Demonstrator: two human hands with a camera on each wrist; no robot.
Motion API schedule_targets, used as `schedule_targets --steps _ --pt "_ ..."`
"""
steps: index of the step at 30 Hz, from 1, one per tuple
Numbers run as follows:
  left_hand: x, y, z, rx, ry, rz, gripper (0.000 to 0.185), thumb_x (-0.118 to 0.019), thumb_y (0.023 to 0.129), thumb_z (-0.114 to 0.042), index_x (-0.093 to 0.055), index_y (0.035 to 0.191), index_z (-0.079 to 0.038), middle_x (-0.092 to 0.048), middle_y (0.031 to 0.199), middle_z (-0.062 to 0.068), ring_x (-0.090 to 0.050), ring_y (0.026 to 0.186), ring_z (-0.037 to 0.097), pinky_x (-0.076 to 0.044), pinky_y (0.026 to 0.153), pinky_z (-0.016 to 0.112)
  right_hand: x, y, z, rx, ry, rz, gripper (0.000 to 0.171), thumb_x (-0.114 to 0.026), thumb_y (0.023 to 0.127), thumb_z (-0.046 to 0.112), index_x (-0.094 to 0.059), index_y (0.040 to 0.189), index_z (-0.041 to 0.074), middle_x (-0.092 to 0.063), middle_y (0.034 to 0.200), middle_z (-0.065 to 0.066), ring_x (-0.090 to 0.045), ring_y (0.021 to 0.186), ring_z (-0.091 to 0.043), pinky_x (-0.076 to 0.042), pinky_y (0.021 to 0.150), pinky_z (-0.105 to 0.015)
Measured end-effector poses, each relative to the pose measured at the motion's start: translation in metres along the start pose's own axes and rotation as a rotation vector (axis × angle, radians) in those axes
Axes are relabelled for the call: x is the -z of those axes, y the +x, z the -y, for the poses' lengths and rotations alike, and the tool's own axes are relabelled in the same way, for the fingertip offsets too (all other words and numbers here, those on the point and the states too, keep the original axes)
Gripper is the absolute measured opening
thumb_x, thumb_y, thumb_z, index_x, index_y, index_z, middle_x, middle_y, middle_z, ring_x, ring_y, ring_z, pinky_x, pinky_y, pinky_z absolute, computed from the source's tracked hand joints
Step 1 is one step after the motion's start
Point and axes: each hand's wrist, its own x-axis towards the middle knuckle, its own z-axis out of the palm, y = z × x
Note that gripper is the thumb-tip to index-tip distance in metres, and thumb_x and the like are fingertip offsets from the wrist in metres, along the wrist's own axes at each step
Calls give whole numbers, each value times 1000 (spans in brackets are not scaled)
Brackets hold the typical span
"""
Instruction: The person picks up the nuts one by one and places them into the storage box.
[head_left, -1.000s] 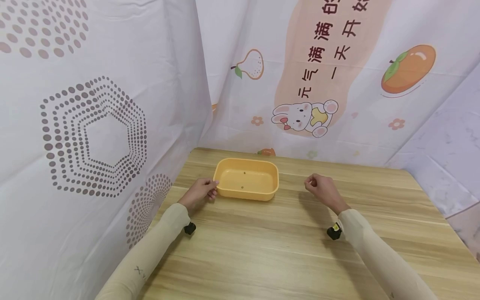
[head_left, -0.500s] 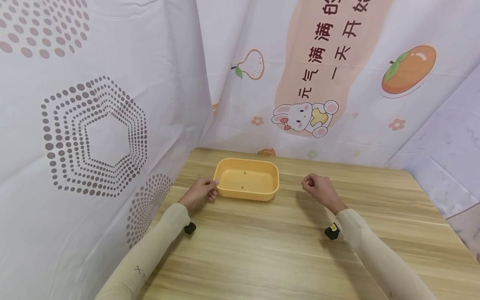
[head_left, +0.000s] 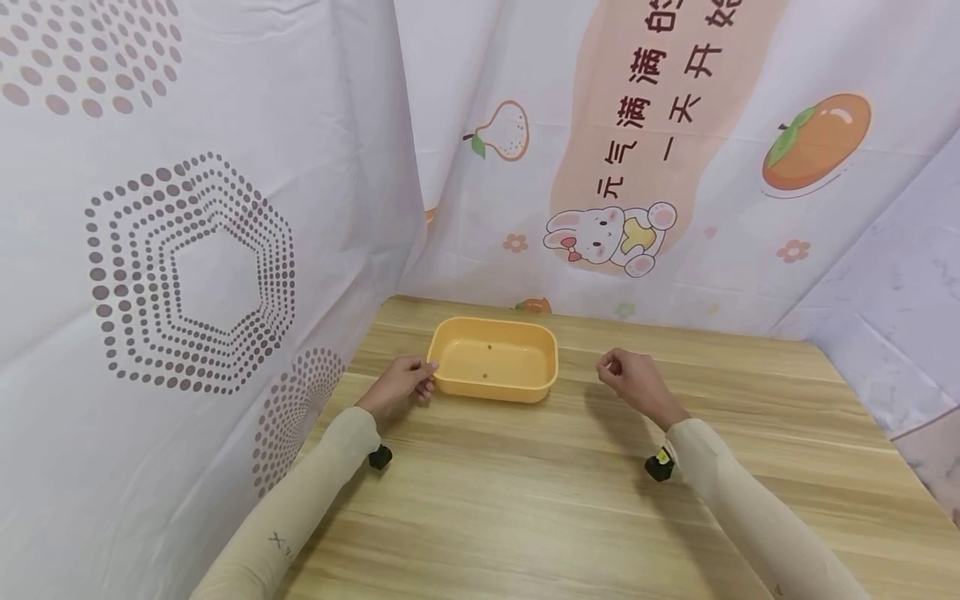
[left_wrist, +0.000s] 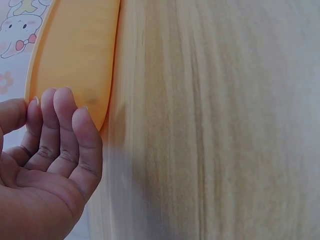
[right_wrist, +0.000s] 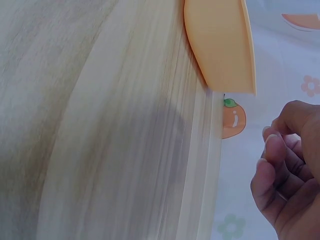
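An empty orange plastic tray (head_left: 495, 390) stands on the wooden table (head_left: 525, 500), towards the back left. My left hand (head_left: 403, 387) holds the tray's left end, thumb on the rim and fingers curled under it. The left wrist view shows the fingers (left_wrist: 62, 125) against the tray's end (left_wrist: 75, 55). My right hand (head_left: 628, 380) hovers over the table a little right of the tray, fingers curled in, apart from it and with nothing visible in it. In the right wrist view the curled hand (right_wrist: 290, 170) lies below the tray (right_wrist: 220, 45).
White printed cloth walls close the table in on the left (head_left: 195, 250) and the back (head_left: 637, 167); a marbled panel (head_left: 900, 317) stands at the right. Small black wrist cameras (head_left: 379, 457) (head_left: 658, 467) hang under both sleeves.
My right hand has drifted a little to the left, closer to the tray. The left hand and the tray have stayed where they were.
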Motion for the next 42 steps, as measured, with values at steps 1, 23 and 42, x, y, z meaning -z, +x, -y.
schedule_targets --steps 1,23,42 --pt "0 0 0 2 -2 0 34 -58 108 -28 -62 98 4 -65 90 13 -62 73 19 -58 69 32 -1 0 0 -1 -1 1 15 -60 102 17 -69 103 4 -72 81 -9 -58 54 -13 -50 54 -30" --pt "0 0 -1 0 -2 3 35 -57 108 -30 -62 99 4 -65 91 14 -63 73 18 -58 70 33 -11 4 13 13 16 10 14 -62 102 16 -69 102 5 -72 82 -11 -59 54 -12 -50 52 -29" --pt "1 0 -1 -5 3 15 34 -58 108 -29 -62 97 4 -66 89 13 -63 72 19 -58 68 31 -17 10 30 0 26 52 12 -63 102 16 -70 102 6 -69 78 -3 -57 57 -13 -49 54 -29"
